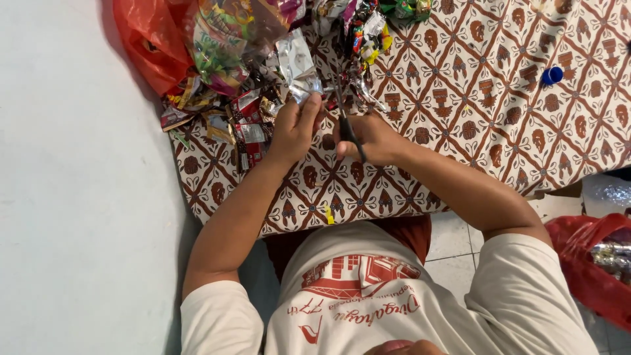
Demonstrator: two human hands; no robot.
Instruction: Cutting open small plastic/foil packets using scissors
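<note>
My left hand pinches a shiny silver foil wrapper by its lower edge, above a brown-and-cream patterned cloth. My right hand grips dark scissors, whose blades point up toward the wrapper's right edge. Both hands sit close together at the near side of the cloth, just in front of a heap of colourful snack wrappers.
An orange plastic bag lies at the top left beside the wrapper heap. A blue bottle cap rests on the cloth at the right. A red plastic bag with foil inside sits on the tiled floor at the right. A small yellow scrap lies near the cloth's edge.
</note>
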